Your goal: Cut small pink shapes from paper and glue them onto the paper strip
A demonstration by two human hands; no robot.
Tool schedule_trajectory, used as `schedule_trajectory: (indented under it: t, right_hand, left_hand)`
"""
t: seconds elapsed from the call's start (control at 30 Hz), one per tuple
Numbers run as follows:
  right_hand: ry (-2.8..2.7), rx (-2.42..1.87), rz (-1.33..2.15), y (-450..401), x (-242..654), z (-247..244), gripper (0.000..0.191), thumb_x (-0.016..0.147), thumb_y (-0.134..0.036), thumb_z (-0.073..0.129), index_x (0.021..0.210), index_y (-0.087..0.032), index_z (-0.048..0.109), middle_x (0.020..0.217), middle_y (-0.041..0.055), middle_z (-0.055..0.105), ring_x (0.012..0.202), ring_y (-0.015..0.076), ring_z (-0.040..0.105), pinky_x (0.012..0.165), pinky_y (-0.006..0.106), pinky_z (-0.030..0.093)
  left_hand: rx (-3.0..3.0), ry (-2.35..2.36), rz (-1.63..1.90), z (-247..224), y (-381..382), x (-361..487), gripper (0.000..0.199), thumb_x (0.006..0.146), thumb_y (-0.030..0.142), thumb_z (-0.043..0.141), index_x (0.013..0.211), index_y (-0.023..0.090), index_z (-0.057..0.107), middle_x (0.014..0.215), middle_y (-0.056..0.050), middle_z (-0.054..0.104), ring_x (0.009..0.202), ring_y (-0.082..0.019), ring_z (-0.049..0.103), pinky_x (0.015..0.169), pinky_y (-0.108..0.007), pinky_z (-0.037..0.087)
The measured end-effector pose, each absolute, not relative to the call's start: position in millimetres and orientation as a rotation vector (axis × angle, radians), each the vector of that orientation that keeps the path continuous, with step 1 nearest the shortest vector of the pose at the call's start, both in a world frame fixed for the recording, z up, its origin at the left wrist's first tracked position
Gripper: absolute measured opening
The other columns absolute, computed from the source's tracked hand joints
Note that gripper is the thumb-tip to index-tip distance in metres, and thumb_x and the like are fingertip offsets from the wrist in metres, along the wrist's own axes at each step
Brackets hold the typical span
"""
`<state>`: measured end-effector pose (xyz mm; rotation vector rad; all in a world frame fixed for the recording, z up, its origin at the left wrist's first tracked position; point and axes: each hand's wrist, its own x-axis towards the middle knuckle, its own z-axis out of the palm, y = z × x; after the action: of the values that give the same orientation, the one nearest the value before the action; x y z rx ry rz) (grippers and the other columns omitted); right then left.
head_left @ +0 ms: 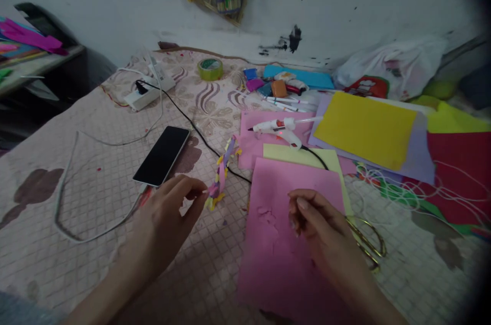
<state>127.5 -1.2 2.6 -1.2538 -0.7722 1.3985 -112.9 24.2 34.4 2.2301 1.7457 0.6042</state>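
My left hand (169, 212) pinches the near end of a twisted strip (223, 171) in pink, purple and yellow, with small yellow pieces along its sides. The strip points away from me, left of a pink foam or paper sheet (291, 263). Over that sheet is my right hand (320, 223), its thumb and fingers curled together; whether anything small sits between them is hidden. Small pink scraps (267, 215) lie on the sheet. Partly under my right wrist are gold-handled scissors (378, 240). A white glue gun (282, 128) with a glowing red light rests beyond the sheet.
A phone (163, 156) on a white cable lies left, near a power strip (149, 92). Green tape (210, 68), clay packets (279, 89) and pens sit at the back. Yellow sheets (366, 128), tangled white string (406, 187) and a plastic bag (395, 67) occupy the right.
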Motion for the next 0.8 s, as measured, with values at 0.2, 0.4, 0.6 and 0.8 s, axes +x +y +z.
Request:
schedule_trajectory:
  t: [0.2,0.4,0.6,0.8]
  right_hand:
    - [-0.810,-1.323,1.286,-0.2,142.6,-6.4,0.013,0.076,-0.030,0.061,0.079,-0.018,0.060,0.065,-0.0003,0.052,0.056,0.0108,0.046,0.051,0.024,0.035]
    - [-0.916,-1.350,1.287,-3.2,143.5,-3.7,0.014,0.079,-0.031,0.058,0.078,-0.017,0.058,0.062,-0.0019,0.051,0.053,0.0105,0.045,0.051,0.023,0.035]
    - [-1.010,-1.336,1.284,-5.5,142.7,-2.0,0.013,0.083,-0.029,0.054,0.078,-0.018,0.056,0.064,-0.0028,0.051,0.055,0.0099,0.046,0.054,0.023,0.036]
    - [-1.028,-1.327,1.284,-5.0,142.2,-6.1,0.013,0.084,-0.029,0.052,0.078,-0.018,0.056,0.065,-0.0023,0.051,0.056,0.0099,0.045,0.054,0.023,0.035]
  left_hand:
    - [2.176,1.358,0.534,19.1,9.7,-74.0,0.012,0.084,0.017,0.045,0.081,0.020,0.056,0.081,-0.001,0.056,0.077,-0.014,0.052,0.069,-0.027,0.042]
    - [2.292,1.255,0.467,7.4,11.8,-45.2,0.013,0.084,0.018,0.046,0.084,0.019,0.058,0.085,-0.004,0.058,0.079,-0.017,0.051,0.071,-0.032,0.042]
    - [2.411,1.241,0.280,4.1,16.9,-30.0,0.012,0.084,0.017,0.048,0.090,0.018,0.058,0.090,-0.004,0.057,0.085,-0.020,0.049,0.073,-0.035,0.042]
    - [2.403,1.213,0.253,2.4,19.3,-30.3,0.016,0.087,0.017,0.042,0.088,0.017,0.058,0.090,-0.005,0.055,0.085,-0.019,0.048,0.074,-0.034,0.042]
